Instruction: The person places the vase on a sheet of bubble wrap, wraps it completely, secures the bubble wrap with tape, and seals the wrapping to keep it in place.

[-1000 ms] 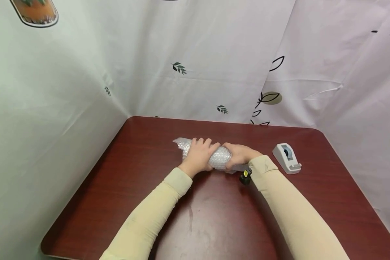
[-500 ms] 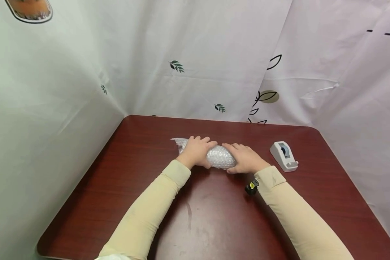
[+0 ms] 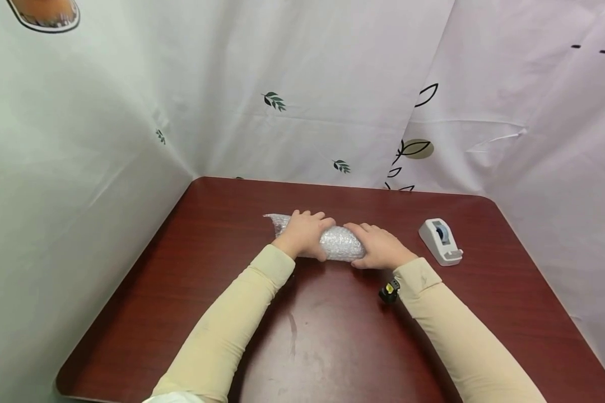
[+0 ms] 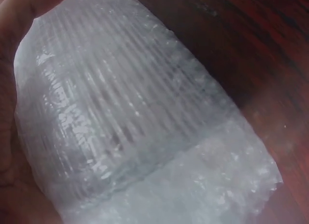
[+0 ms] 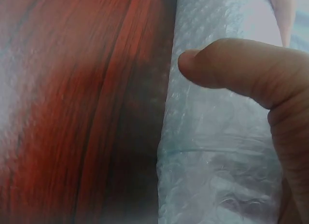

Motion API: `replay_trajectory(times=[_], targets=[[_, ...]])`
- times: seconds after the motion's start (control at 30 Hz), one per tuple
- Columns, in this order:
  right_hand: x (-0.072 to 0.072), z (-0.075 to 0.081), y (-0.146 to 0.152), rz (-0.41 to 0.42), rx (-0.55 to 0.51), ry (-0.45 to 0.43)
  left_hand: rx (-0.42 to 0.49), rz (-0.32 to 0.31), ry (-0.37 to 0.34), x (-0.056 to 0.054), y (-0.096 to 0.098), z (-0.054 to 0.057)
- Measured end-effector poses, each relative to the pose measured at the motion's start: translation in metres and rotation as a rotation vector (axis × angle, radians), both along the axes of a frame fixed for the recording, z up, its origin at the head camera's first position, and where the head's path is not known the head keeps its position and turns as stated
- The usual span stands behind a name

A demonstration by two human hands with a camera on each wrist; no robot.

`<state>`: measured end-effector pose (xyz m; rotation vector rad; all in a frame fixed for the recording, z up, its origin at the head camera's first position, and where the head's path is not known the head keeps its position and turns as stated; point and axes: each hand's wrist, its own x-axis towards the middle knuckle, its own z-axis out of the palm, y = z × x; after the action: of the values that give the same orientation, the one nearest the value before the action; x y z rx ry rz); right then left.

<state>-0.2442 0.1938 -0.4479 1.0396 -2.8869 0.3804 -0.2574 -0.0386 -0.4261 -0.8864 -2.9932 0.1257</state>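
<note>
On the far half of the dark red wood-grain table (image 3: 209,246), a bubble-wrap bundle (image 3: 340,243) lies lengthwise from left to right, slightly angled. The left hand (image 3: 305,233) grips the bundle from above, with its fingers curved over the far side. The right hand (image 3: 380,247) holds the section near the right end; its thumb (image 5: 231,67) lies across the wrap in the right wrist view. A stretch of bubble wrap lies uncovered between the hands. At the left end, a flattened flap (image 4: 203,180) extends beyond the rounded body. A white tape dispenser (image 3: 440,242) stands to the right, apart from the right hand. Pale yellow sleeves (image 3: 232,324) cover both forearms.
</note>
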Motion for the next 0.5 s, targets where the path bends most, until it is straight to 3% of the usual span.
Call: replay_trajectory(times=[0.27, 0.5], targets=[[-0.013, -0.008, 0.001, -0.003, 0.005, 0.021, 0.032, -0.03, 0.118, 0.004, -0.003, -0.009], [-0.017, -0.007, -0.004, -0.039, 0.011, -0.032, -0.002, -0.015, 0.211, 0.011, 0.002, -0.017]])
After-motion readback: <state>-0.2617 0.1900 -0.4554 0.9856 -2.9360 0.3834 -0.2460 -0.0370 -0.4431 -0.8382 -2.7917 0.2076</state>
